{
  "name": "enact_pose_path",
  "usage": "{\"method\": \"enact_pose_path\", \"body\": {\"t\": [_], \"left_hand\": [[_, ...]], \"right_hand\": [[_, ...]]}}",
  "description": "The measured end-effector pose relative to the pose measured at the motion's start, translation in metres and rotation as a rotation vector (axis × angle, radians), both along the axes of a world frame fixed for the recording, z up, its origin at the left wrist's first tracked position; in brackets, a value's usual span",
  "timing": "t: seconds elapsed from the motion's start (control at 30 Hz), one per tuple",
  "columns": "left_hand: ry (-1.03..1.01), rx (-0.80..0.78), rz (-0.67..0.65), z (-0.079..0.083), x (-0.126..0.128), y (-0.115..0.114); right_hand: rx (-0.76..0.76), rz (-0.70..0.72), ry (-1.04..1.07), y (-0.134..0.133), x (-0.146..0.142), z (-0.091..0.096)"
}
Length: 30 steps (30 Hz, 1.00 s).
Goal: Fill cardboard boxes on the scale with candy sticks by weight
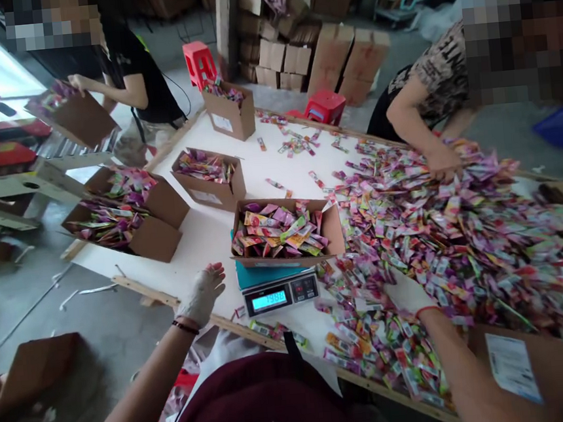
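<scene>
A cardboard box (333, 227) filled with colourful sachets stands on a teal digital scale (279, 294) whose display is lit. My left hand (201, 295), in a pale glove, hovers above the table's near edge just left of the scale, fingers loosely apart and empty. My right hand (407, 294), also gloved, lies palm down in the big heap of sachets (461, 235) to the right of the scale. Its fingers are buried among the packets, so any grip is hidden.
Three more sachet-filled boxes (209, 176) (128, 211) (230, 110) stand on the white table (205, 237). A person at the right has a hand (442, 163) in the heap. Another person at the far left tilts a box (73, 114). Red stools and stacked cartons are behind.
</scene>
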State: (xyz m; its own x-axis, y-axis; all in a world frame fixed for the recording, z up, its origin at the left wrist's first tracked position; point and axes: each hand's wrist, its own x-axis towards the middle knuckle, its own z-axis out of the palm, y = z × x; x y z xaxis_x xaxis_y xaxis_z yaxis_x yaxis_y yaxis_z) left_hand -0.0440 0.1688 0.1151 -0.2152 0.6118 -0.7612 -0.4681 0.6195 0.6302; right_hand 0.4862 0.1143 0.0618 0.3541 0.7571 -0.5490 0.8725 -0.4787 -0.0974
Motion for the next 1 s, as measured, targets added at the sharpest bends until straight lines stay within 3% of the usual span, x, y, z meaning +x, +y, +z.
{"method": "enact_pose_path", "body": {"t": [0.07,0.13,0.2,0.3,0.4,0.5,0.6,0.67,0.73,0.9,0.93,1.0], "left_hand": [[-0.013,0.005,-0.012,-0.002,-0.002,-0.001],[-0.01,0.01,-0.022,-0.005,-0.006,-0.004],[0.015,0.031,-0.025,-0.011,-0.012,-0.008],[0.066,0.085,-0.025,-0.021,-0.02,-0.013],[0.088,0.127,-0.058,-0.024,-0.021,-0.015],[0.087,0.168,-0.108,-0.018,-0.017,-0.015],[0.074,0.199,-0.126,-0.014,-0.019,-0.019],[0.07,0.202,-0.113,-0.016,-0.025,-0.025],[0.071,0.188,-0.087,-0.022,-0.033,-0.031],[0.083,0.128,-0.042,-0.038,-0.049,-0.042],[0.09,0.119,-0.041,-0.041,-0.05,-0.043],[0.098,0.114,-0.048,-0.044,-0.049,-0.041]], "right_hand": [[-0.094,0.111,-0.053,-0.001,0.001,0.017],[-0.091,0.177,-0.176,0.0,-0.004,0.036],[0.056,0.163,-0.195,0.006,-0.018,0.06],[0.399,0.148,0.167,0.029,-0.062,0.103],[0.665,0.333,0.399,0.069,-0.132,0.139],[0.576,0.626,0.362,0.116,-0.201,0.15],[0.367,0.702,0.199,0.151,-0.239,0.143],[0.336,0.709,0.16,0.16,-0.242,0.139],[0.413,0.641,0.193,0.157,-0.231,0.141],[0.74,0.033,0.638,0.11,-0.17,0.172],[0.784,-0.043,0.662,0.097,-0.154,0.178],[0.803,-0.067,0.533,0.071,-0.118,0.187]]}}
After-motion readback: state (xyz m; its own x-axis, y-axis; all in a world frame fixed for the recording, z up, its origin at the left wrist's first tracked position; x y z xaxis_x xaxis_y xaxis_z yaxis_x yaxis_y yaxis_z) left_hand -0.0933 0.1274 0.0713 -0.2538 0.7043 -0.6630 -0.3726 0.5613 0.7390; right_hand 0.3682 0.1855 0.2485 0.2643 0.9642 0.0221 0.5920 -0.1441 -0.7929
